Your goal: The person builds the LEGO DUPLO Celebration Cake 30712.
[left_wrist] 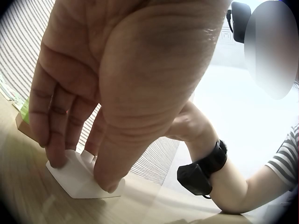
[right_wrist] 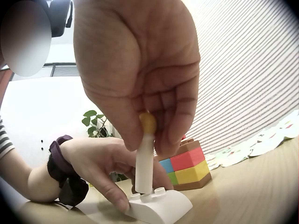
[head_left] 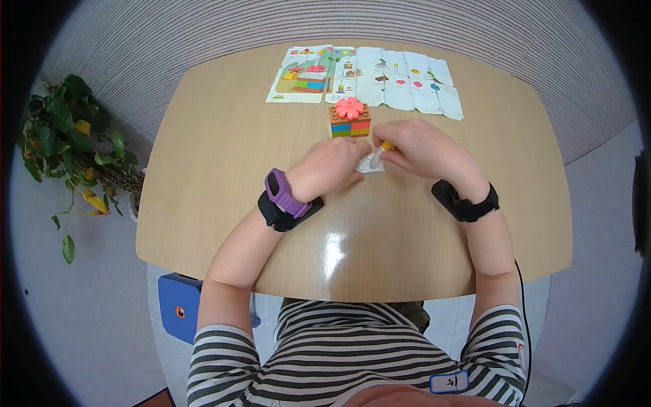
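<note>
A white curved brick with studs (right_wrist: 161, 208) lies on the table, gripped at its sides between the thumb and fingers of the left hand (head_left: 330, 165). The right hand (head_left: 426, 150) pinches a white candle piece with a yellow tip (right_wrist: 145, 163), upright over the brick's studs; whether it is seated cannot be told. Just behind the hands stands a block of coloured bricks (head_left: 350, 127) with a brown top and a pink flower piece (head_left: 350, 108) on it. In the left wrist view the white brick (left_wrist: 79, 179) shows under the left fingertips.
Printed instruction sheets (head_left: 400, 80) lie at the back of the wooden table (head_left: 380, 251). A leafy plant (head_left: 74, 136) stands beyond the table's left edge, and a blue case (head_left: 178, 308) is below it. A black cable (head_left: 521, 298) runs beside the right arm.
</note>
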The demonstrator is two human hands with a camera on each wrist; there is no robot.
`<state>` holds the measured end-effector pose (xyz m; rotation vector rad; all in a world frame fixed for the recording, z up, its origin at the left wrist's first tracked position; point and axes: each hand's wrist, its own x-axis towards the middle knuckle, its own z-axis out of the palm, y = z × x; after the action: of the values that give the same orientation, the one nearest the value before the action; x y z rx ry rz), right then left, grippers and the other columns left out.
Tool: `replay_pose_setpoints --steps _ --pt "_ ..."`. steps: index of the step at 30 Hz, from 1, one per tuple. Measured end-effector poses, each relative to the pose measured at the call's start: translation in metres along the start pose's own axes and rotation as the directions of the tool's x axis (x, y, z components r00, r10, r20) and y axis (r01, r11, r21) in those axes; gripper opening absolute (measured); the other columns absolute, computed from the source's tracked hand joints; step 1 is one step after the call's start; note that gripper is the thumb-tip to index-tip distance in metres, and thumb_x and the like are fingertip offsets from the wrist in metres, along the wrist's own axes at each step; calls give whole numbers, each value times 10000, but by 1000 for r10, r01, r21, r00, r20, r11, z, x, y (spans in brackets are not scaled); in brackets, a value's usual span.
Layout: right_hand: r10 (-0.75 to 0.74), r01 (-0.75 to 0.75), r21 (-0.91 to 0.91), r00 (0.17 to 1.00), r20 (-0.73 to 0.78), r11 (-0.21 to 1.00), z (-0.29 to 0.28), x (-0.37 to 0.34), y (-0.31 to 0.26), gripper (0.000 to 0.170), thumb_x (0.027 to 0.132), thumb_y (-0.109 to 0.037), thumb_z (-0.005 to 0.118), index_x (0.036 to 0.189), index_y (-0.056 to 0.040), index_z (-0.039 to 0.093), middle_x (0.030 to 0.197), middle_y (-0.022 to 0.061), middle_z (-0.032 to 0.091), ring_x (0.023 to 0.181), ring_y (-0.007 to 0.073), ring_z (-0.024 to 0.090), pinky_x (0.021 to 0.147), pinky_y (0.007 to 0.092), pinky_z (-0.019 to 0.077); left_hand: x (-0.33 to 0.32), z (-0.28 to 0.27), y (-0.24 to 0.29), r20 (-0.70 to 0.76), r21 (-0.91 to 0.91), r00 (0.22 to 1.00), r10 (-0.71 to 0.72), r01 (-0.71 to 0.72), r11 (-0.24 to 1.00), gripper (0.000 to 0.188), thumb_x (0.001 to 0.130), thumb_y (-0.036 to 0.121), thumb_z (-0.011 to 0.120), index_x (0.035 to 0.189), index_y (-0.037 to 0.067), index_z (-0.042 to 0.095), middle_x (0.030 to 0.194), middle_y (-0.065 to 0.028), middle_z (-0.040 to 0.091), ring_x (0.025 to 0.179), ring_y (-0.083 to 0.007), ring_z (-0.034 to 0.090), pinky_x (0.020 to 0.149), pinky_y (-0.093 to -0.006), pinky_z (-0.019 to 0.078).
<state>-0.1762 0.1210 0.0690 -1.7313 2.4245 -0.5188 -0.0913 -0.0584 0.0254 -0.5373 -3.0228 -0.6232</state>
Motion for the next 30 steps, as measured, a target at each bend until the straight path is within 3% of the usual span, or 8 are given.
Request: replay_pose_setpoints --steps 6,9,18,21,24,30 --pt "-21 19 -28 995 -96 999 2 1 2 183 781 -92 654 922 -36 552 856 126 635 829 332 600 702 419 470 -1 -2 1 6 31 1000 20 -20 999 374 734 122 706 1062 20 558 918 -175 632 877 -348 605 755 -420 484" --pt "3 -5 -46 999 -32 999 4 2 0 193 774 -98 662 918 -32 553 861 124 637 828 330 603 700 418 472 -1 1 -1 -35 19 999 38 -38 999 329 737 129 706 1003 11 554 896 -174 630 869 -347 604 753 -424 482" --pt "-33 31 -20 998 -60 999 16 4 1 147 763 -57 641 881 -31 557 859 109 637 816 324 605 690 404 481 2 3 -2 37 55 999 8 -10 998 315 733 155 715 949 -1 549 871 -174 625 855 -347 602 747 -429 478" --pt "4 -10 -129 999 -46 992 18 4 -6 125 765 -59 615 873 -33 559 827 107 630 799 309 612 673 395 488 1 5 -4 -14 47 999 47 -46 998 294 731 155 716 924 -9 567 878 -167 629 848 -347 603 748 -423 480" --pt "-51 26 -243 994 -100 970 27 3 -10 97 760 -68 584 846 -31 556 791 108 613 763 289 611 648 380 494 1 1 -1 12 33 1000 18 -18 999 259 734 155 711 898 -9 595 882 -163 636 838 -348 601 753 -416 483" --pt "-111 50 -347 981 -159 937 37 1 -27 88 762 -49 573 839 -13 595 774 121 623 744 266 626 636 355 506 2 12 -13 -84 -65 990 112 -118 991 209 732 154 711 867 19 627 843 -164 639 786 -350 596 715 -398 489"
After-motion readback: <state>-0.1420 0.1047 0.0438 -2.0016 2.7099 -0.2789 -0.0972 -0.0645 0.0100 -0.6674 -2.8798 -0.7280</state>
